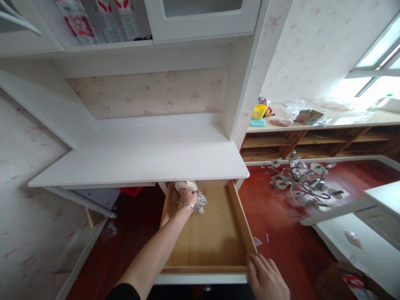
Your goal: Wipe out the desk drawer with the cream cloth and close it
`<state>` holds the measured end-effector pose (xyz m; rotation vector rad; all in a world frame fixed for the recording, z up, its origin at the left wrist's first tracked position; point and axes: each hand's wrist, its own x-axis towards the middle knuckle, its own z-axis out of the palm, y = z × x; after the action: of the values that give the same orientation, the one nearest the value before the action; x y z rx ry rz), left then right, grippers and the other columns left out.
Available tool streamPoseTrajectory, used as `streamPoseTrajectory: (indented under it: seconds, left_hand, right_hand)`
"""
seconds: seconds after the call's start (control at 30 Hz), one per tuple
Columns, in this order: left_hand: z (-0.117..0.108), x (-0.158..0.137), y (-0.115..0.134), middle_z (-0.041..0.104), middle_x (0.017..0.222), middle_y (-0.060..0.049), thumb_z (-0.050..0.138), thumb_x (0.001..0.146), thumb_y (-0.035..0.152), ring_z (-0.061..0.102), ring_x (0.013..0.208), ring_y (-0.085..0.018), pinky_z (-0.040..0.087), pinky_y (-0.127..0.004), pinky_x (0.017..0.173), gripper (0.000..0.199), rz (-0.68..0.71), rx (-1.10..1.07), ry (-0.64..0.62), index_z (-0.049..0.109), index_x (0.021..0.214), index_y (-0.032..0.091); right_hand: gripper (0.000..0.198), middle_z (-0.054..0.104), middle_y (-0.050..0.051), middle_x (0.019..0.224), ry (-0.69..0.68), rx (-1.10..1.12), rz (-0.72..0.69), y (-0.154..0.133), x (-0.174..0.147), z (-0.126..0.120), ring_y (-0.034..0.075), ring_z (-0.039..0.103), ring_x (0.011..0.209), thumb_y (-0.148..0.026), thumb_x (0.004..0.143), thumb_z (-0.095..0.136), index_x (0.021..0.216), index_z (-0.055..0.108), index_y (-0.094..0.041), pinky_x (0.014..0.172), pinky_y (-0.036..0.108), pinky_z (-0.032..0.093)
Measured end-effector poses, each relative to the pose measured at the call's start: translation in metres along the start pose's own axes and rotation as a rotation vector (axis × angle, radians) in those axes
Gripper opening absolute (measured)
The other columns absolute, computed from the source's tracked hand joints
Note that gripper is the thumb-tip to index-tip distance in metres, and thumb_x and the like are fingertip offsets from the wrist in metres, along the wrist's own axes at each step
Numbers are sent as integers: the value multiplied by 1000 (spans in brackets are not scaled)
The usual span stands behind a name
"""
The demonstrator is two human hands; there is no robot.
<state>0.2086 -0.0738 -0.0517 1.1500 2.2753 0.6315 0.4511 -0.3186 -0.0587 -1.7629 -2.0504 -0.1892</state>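
A pulled-out wooden drawer point(215, 237) with a white front juts from under the white desk point(146, 156). Deep in its back left corner, my left hand point(188, 197) is closed on a bunched cloth point(200, 202), pale with a dark leopard-like pattern, which rests against the drawer floor. A bracelet circles that wrist. My right hand point(267, 275) grips the drawer's front right corner, its fingers bent over the rim and partly hidden.
Bottles point(109, 25) stand in the cupboard above the desk. On the red floor at right lies a dismantled chandelier point(308, 181) among loose parts. A low shelf unit point(325, 141) by the window carries a yellow container point(260, 111) and a cardboard box point(308, 117). White furniture point(375, 212) stands at lower right.
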Motion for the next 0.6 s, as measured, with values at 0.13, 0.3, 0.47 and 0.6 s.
streamPoseTrajectory:
  seconds: [0.13, 0.3, 0.47, 0.6]
  left_hand:
    - [34, -20, 23, 50, 132, -20, 63, 76, 26, 50, 124, -28, 42, -34, 99, 50, 97, 6, -40, 44, 119, 13]
    - [68, -46, 51, 48, 134, -19, 58, 78, 22, 44, 129, -26, 37, -35, 105, 50, 235, -1, -146, 42, 125, 13]
    - [83, -65, 67, 58, 127, -12, 61, 73, 15, 53, 120, -24, 40, -32, 101, 52, 456, -42, -401, 49, 124, 18]
    - [75, -73, 65, 65, 117, -9, 62, 71, 12, 59, 111, -24, 45, -31, 94, 54, 591, -44, -620, 54, 124, 20]
  right_hand:
    - [31, 73, 0, 93, -10, 34, 26, -1, 2, 0, 18, 62, 79, -33, 96, 41, 88, 70, -26, 78, 30, 41]
    - [29, 72, -1, 89, 40, 54, 56, -6, 6, -3, 17, 63, 78, -31, 96, 41, 86, 68, -25, 86, 31, 38]
    - [29, 72, -1, 86, 84, 64, 48, -8, 9, -5, 17, 64, 78, -30, 97, 41, 85, 67, -23, 88, 32, 36]
    - [30, 72, 0, 87, 91, 70, 50, -8, 10, -5, 17, 63, 77, -31, 97, 40, 86, 66, -23, 87, 31, 37]
